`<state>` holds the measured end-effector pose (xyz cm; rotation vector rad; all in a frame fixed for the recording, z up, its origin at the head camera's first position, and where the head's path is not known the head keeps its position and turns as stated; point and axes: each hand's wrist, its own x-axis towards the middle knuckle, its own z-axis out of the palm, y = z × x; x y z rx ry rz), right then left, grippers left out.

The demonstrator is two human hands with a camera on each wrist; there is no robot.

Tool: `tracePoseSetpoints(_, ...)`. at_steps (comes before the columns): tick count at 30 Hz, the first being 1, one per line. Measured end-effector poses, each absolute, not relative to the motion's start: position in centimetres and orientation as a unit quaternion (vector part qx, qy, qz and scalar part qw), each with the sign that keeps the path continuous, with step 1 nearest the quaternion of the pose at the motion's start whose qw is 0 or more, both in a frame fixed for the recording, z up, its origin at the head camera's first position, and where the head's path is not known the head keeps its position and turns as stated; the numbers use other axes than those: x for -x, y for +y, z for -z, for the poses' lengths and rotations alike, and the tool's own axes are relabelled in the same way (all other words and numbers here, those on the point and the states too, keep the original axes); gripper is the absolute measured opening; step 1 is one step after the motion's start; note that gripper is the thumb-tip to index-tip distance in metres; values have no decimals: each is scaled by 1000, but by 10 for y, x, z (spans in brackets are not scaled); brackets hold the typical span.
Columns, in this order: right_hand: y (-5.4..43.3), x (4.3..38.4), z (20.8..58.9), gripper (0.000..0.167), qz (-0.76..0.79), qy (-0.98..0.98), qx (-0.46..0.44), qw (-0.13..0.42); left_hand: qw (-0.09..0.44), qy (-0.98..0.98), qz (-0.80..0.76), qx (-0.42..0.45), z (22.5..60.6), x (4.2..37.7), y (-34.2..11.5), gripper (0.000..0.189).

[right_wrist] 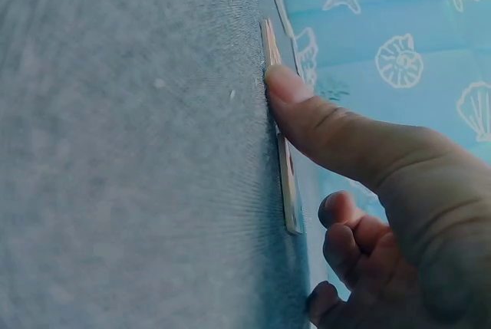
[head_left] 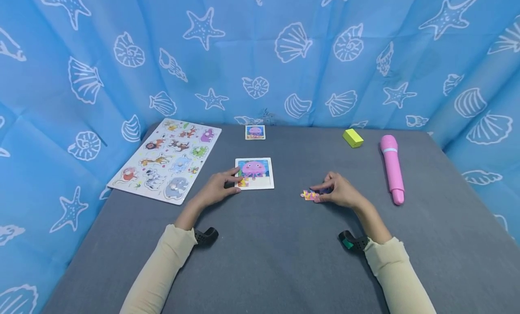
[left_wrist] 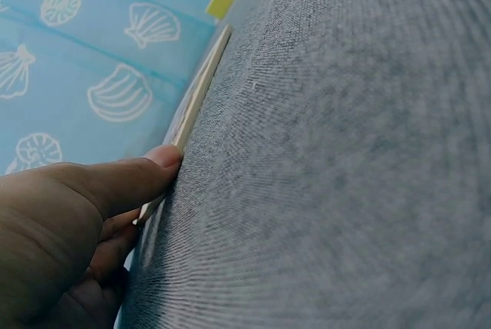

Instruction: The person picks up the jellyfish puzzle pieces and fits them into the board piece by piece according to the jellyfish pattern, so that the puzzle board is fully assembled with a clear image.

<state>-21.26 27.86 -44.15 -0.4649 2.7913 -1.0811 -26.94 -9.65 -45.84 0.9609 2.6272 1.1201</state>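
Note:
A small white-framed jigsaw puzzle (head_left: 264,184) with a pink jellyfish picture lies on the table, its lower part bare white apart from a yellow-orange piece at lower left. My left hand (head_left: 219,186) holds its left side, thumb at the lower corner and fingers along the edge. In the left wrist view, the thumb presses the edge of the puzzle frame (left_wrist: 201,93). To the right, my right hand (head_left: 339,191) pinches pink-and-yellow jigsaw pieces (head_left: 308,195) between thumb and forefinger, at the tabletop. The right wrist view shows the thumb against the jigsaw pieces (right_wrist: 288,191) edge-on.
A jellyfish picture card (head_left: 255,132) lies at the back. An animal peg board (head_left: 162,163) is on the left. At the right are a yellow block (head_left: 352,138) and a pink microphone-shaped wand (head_left: 392,169). A blue shell-patterned curtain (head_left: 260,57) hangs behind the grey table (head_left: 264,260).

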Motion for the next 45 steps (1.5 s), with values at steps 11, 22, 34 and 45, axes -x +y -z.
tracePoseSetpoints(11,277,216,444,29,354,920,161,49,68,876,-362,-310,458,273,-98,42)
tracePoseSetpoints(22,247,231,438,25,361,917,161,57,65,875,-364,-311,463,270,-100,43)
tracePoseSetpoints(34,182,263,433,24,341,920,192,25,60,880,-353,-312,464,270,-99,45)
tracePoseSetpoints(45,143,276,435,24,309,921,235,37,62,875,-360,-318,462,273,-99,44)
